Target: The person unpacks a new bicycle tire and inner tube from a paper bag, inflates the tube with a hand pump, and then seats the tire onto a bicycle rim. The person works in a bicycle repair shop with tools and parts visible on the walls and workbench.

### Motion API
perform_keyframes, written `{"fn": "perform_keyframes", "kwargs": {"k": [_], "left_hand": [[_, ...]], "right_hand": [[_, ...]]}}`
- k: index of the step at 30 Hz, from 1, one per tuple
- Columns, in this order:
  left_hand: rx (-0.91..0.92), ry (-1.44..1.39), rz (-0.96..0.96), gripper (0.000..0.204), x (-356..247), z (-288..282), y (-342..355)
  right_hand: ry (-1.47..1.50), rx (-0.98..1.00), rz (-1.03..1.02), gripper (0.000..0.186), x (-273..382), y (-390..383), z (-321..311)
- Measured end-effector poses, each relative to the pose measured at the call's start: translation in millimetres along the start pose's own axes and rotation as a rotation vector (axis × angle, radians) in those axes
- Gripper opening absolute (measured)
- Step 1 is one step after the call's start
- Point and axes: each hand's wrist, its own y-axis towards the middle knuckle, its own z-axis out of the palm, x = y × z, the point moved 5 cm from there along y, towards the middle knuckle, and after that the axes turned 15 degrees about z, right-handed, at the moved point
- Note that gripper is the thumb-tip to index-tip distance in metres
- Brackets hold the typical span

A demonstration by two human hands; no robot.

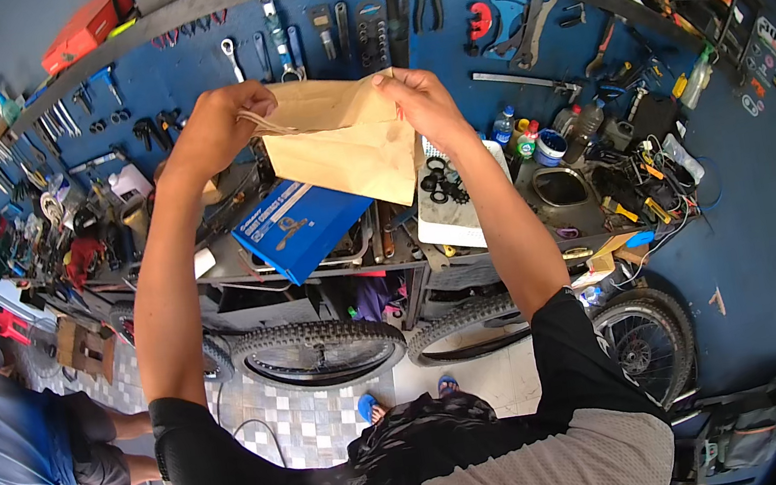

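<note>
Overhead, left hand [217, 118] and right hand [425, 96] each pinch the brown paper bag [345, 144] with clenched fingers.

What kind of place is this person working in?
Most likely a bicycle repair workshop: hand tools hang on a blue wall, bicycle wheels lean under a cluttered workbench, and both hands hold a brown paper bag.

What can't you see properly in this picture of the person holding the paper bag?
All from the head view:
- Inside of the brown paper bag: its own paper walls hide any contents.
- Fingers of the left hand and right hand: partly tucked behind the bag's top edge.
- Blue box: its upper corner is covered by the bag.
- Small tools on the blue wall: too small and bent by the lens.
- Person at lower left: cut off by the rim.
</note>
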Motion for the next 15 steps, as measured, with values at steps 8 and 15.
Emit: {"fn": "perform_keyframes", "kwargs": {"k": [8,15], "left_hand": [[-0.063,-0.78,-0.116,0.047,-63,-52,42],[0.44,0.304,0.029,0.05,-35,38,48]], "right_hand": [[0.068,0.059,0.032,0.03,-6,-14,-31],[-0.016,0.116,0.005,0.032,-13,-12,-35]]}}
